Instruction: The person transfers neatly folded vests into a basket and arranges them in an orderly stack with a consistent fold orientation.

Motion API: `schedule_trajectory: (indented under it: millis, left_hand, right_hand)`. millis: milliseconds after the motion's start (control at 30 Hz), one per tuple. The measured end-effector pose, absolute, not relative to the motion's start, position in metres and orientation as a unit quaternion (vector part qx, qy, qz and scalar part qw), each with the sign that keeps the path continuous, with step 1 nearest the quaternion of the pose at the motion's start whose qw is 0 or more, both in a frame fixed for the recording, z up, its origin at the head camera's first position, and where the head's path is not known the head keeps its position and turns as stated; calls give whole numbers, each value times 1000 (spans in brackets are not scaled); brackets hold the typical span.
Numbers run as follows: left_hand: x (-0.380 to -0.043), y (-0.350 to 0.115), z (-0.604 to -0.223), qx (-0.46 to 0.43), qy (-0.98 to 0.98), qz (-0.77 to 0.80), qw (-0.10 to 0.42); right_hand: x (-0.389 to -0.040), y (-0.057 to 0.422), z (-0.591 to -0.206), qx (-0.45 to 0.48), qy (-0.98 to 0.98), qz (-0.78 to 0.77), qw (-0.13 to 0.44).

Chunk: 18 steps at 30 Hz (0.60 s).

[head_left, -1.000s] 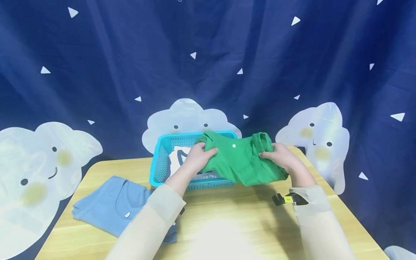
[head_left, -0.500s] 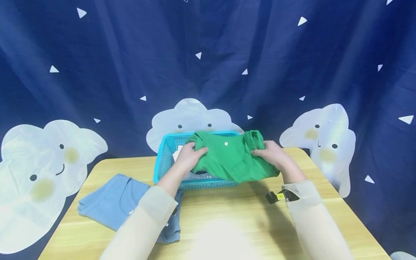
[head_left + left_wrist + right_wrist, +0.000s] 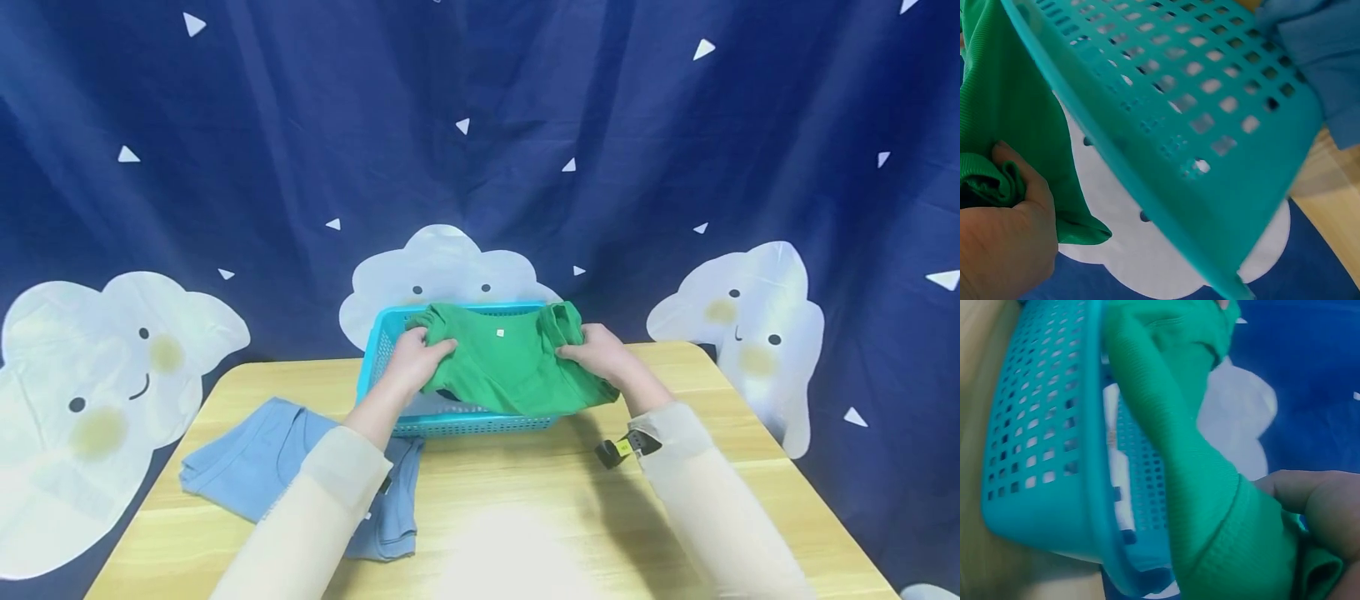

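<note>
A folded green shirt [image 3: 502, 362] with a small white neck tag hangs above a turquoise plastic basket [image 3: 465, 427]. My left hand [image 3: 414, 360] pinches its left side, the thumb on top of the cloth. On the other side my right hand [image 3: 602, 354] grips the shirt's right edge near a rolled fold. In the left wrist view the left hand [image 3: 1016, 231] holds the green cloth just beyond the basket rim. In the right wrist view white cloth [image 3: 1120, 487] with dark marks shows inside the basket, beneath the shirt; most of it is hidden.
A folded blue garment [image 3: 255, 458] lies on the wooden table [image 3: 510, 492] at the left, partly behind my left sleeve. A dark blue curtain [image 3: 495, 150] with white clouds hangs behind the table. A small black device [image 3: 611, 452] sits at my right wrist.
Both hands have carried the green shirt leftward, from over the basket's right side to nearly over its middle. More of the white cloth inside is now covered. The blue garment stays put.
</note>
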<state>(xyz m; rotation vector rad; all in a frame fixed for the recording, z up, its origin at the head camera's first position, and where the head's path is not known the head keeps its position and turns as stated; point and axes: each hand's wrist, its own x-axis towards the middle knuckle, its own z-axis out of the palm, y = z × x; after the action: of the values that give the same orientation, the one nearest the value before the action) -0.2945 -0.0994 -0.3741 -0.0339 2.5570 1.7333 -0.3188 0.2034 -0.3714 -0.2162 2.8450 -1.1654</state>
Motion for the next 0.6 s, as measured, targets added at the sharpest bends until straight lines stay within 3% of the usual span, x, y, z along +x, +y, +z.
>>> schedule_trajectory:
  millis: [600]
  left_hand:
    - [-308,-129,-398,-45,844,535,17]
  right_hand:
    - [-333,178,-385,-70,931,-359,23]
